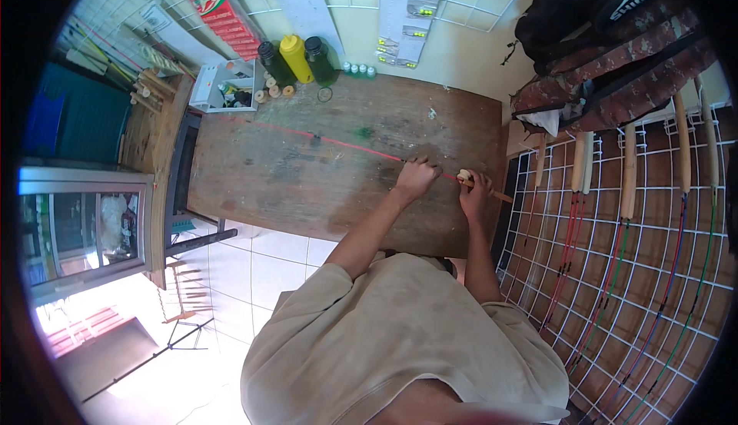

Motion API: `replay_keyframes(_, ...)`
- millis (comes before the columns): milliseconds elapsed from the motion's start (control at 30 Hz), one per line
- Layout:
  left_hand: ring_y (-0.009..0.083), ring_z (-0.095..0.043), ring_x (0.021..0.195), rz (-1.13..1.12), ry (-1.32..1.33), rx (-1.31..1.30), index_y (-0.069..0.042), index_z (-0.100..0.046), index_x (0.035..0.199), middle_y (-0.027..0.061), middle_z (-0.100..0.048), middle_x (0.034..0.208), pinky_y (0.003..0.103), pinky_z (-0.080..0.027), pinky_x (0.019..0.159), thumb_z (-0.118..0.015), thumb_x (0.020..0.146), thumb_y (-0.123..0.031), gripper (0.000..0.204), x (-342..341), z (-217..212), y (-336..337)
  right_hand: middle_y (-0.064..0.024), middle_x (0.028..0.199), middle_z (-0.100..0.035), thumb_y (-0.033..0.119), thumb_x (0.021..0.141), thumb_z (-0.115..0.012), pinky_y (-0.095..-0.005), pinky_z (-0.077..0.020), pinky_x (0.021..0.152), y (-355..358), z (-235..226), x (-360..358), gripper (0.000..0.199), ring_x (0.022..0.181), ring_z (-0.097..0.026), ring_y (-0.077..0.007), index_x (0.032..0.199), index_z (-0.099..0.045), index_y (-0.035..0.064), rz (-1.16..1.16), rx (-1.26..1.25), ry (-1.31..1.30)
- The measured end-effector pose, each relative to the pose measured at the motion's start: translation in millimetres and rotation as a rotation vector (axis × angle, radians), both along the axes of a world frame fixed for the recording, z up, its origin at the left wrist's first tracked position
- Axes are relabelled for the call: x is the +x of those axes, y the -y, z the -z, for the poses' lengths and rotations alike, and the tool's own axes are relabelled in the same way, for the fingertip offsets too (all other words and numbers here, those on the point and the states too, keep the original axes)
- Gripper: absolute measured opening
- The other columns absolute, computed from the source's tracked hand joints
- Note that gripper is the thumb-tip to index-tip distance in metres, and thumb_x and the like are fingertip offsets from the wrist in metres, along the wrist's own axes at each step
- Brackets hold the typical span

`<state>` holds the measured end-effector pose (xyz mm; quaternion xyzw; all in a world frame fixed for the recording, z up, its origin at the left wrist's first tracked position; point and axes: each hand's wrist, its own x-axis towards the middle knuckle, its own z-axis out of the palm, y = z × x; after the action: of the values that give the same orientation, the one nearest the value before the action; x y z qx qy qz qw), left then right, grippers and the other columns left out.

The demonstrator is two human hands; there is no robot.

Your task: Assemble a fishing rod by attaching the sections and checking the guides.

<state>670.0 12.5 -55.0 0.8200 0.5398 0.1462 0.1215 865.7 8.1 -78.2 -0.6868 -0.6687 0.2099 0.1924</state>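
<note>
A thin red fishing rod (354, 146) lies slantwise over the wooden table (269, 187), its tip toward the far left. My left hand (419, 178) is closed around the red shaft, fingers curled over it. Farther right, my right hand (477, 196) grips the rod near its wooden handle (502, 197), whose end sticks out past the fingers. A small pale round piece (463, 174), wooden in look, sits at the right hand's fingertips; whether it is fixed to the rod I cannot tell. Dark bands mark the shaft left of my left hand.
Dark bottles (317, 60), a yellow bottle (294, 58), small wooden rings (272, 87) and a white box (227, 87) stand at the table's back left. Several fishing rods hang on a white wire grid (600, 229) at right, below a patterned bag (607, 79).
</note>
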Motion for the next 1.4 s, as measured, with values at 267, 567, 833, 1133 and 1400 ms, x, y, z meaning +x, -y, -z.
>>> replay_keyframes(267, 0.0308, -0.06, 0.101, -0.022, 0.034, -0.124, -0.012, -0.067, 0.088, 0.0083, -0.067, 0.093, 0.044, -0.052, 0.08, -0.056, 0.084, -0.021, 0.015, 0.4, -5.3, 5.6, -0.0074, 0.115, -0.056, 0.015, 0.076, -0.069, -0.0492, -0.0243, 0.1, 5.6, -22.6, -5.0, 0.036, 0.121, -0.041, -0.0303, 0.111, -0.058, 0.0135, 0.042, -0.025, 0.017)
replay_keyframes(567, 0.032, -0.065, 0.088, -0.012, 0.058, -0.203, -0.014, -0.068, 0.088, 0.0122, -0.067, 0.082, 0.045, -0.054, 0.068, -0.056, 0.086, -0.025, 0.017, -5.8, 9.4, 14.4, -0.0045, 0.113, -0.058, 0.019, 0.076, -0.069, -0.0478, -0.0259, 0.098, 12.4, -32.8, -9.2, 0.034, 0.119, -0.042, -0.0289, 0.109, -0.059, 0.0144, -0.077, -0.025, 0.149)
replay_keyframes(833, 0.0219, -0.057, 0.108, 0.021, -0.128, -0.175, -0.019, -0.067, 0.1, 0.0012, -0.065, 0.106, 0.04, -0.047, 0.088, -0.055, 0.087, -0.027, 0.02, -3.0, -1.3, 14.8, -0.006, 0.108, -0.059, 0.021, 0.075, -0.07, -0.0472, -0.0279, 0.097, 23.7, -0.2, -4.5, 0.036, 0.112, -0.045, -0.0303, 0.108, -0.06, 0.0119, 0.021, 0.065, 0.115)
replay_keyframes(1133, 0.0196, -0.051, 0.111, -0.005, -0.179, -0.031, -0.022, -0.068, 0.1, -0.0011, -0.064, 0.102, 0.043, -0.034, 0.093, -0.057, 0.082, -0.019, 0.021, -10.6, 4.9, 31.5, -0.0085, 0.107, -0.06, 0.021, 0.073, -0.067, -0.048, -0.0339, 0.094, 35.1, -7.9, -5.4, 0.034, 0.107, -0.049, -0.0337, 0.105, -0.062, 0.0105, -0.035, 0.113, 0.205)
replay_keyframes(1400, 0.0202, -0.049, 0.109, -0.047, -0.207, -0.026, -0.021, -0.066, 0.105, -0.001, -0.062, 0.106, 0.038, -0.036, 0.09, -0.058, 0.077, -0.014, 0.03, -14.8, -4.1, 43.1, -0.0104, 0.104, -0.062, 0.025, 0.076, -0.067, -0.0481, -0.0347, 0.096, 43.5, 1.3, -11.5, 0.031, 0.106, -0.051, -0.0341, 0.102, -0.063, 0.0101, -0.051, 0.133, 0.183)
